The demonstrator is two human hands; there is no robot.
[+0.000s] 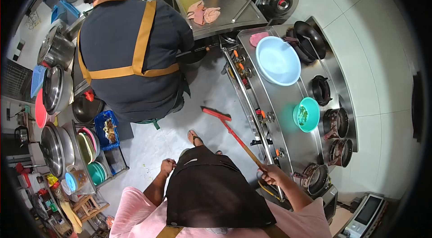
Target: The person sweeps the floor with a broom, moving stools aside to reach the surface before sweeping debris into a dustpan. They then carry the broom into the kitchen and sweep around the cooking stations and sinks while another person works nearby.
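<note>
Red covered the head (216,113) and lower shaft of a long-handled floor tool (237,137), with bare yellowish wood above; it slanted just in front of the steel stove (283,103), its head at or barely above the floor (153,148). The wearer's right hand (273,175) was wrapped around the wooden end, close to the stove's front. Such a tool looked light and stiff, its weight probably toward the head, so that dry wooden end seemed the sound place to grip. The left hand (168,166), farther out from the stove, had curled fingers; whether they were fully closed could not be told, and nothing showed in it. On the stove stood a light blue basin (279,60) and a green basin (314,109) with leafy bits (303,114) inside. Out from the stove's far front corner, a person (135,89) wearing mustard straps (145,35) had their back turned.
</note>
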